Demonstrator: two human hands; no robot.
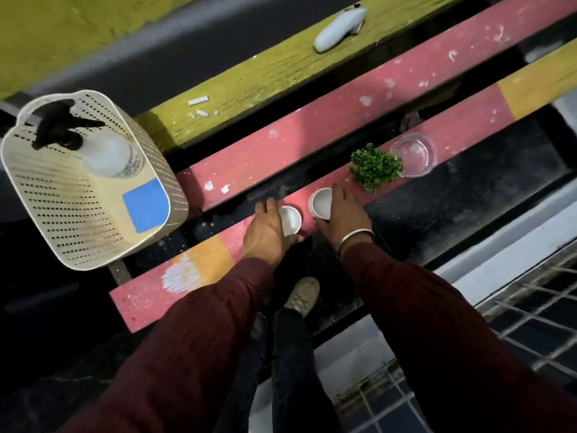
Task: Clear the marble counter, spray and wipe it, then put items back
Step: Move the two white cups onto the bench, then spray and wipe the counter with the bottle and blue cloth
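Note:
Two small white cups stand on the nearest pink plank (150, 295). My left hand (267, 232) curls round the left white cup (291, 220). My right hand (342, 217) curls round the right white cup (321, 203), thumb at its near side. Right of them on the same plank sit a small green plant (374, 167) and a clear glass bowl (413, 154). A spray bottle (109, 154) with a black trigger head and a blue cloth (146, 204) lie in the cream perforated basket (62, 214) at the left.
A white bottle (338, 29) lies on the far yellow plank with bits of white chalk (198, 101). Dark gaps run between the planks. My shoe (304, 295) and a tiled floor with a metal grid (530, 307) show below at the right.

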